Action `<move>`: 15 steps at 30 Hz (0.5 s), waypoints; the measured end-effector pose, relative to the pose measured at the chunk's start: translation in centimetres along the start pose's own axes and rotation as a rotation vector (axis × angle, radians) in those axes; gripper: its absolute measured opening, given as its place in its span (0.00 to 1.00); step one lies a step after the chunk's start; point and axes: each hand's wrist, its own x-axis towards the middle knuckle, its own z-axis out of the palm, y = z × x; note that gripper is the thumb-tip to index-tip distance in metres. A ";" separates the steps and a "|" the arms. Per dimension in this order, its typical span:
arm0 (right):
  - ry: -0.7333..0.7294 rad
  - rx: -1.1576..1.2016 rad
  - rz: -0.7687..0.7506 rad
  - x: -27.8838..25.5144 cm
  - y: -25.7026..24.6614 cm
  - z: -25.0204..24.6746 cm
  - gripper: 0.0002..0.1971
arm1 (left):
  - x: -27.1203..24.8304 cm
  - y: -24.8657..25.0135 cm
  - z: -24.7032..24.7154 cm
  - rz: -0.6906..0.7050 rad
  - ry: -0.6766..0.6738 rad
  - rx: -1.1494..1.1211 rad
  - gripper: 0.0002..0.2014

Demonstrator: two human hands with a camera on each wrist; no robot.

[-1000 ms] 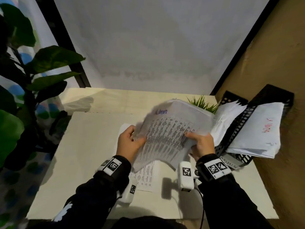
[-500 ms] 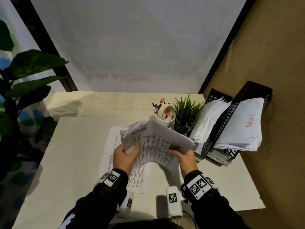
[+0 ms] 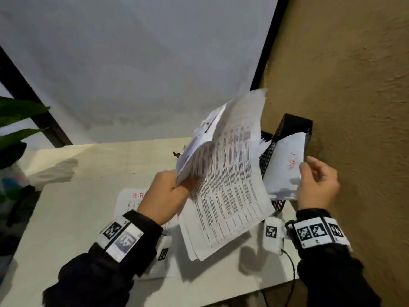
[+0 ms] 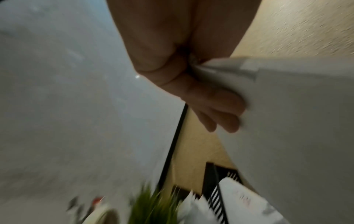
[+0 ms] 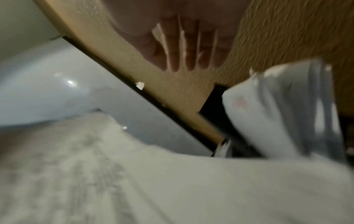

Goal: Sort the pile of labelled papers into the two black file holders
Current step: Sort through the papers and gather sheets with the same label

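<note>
My left hand (image 3: 174,185) grips a bundle of printed papers (image 3: 228,173) by its left edge and holds it raised and tilted in front of the two black file holders (image 3: 292,125). In the left wrist view my fingers (image 4: 216,98) curl round the bundle's edge (image 4: 287,121). My right hand (image 3: 309,173) is beside the red-labelled papers (image 3: 285,165) standing in the right holder. Its fingers (image 5: 182,45) are spread and hold nothing. One sheet marked "H.R" in red (image 3: 132,200) lies on the table (image 3: 73,213). The left holder is mostly hidden behind the bundle.
A rough tan wall (image 3: 354,85) stands close on the right, just behind the holders. A small green plant (image 4: 149,204) and a cup with tape (image 4: 99,215) sit left of the holders. Large leaves (image 3: 17,111) reach in at the far left.
My right hand has let go of the bundle and moved right to the right holder's papers. The left hand alone has lifted the bundle up and to the right.
</note>
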 end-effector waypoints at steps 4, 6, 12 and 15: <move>-0.031 -0.249 0.437 3.6 2.8 -1.2 0.41 | 2.1 5.2 2.8 0.169 0.012 0.218 0.22; -0.168 -0.310 0.591 3.6 3.6 -1.2 0.46 | 3.2 6.8 4.8 0.263 0.017 0.325 0.13; -0.302 -0.300 0.509 4.0 5.5 -0.2 0.16 | 5.2 9.0 10.9 0.313 0.002 0.447 0.18; -0.321 -0.347 0.360 4.6 6.0 0.0 0.12 | 5.7 8.8 13.7 0.330 -0.020 0.447 0.20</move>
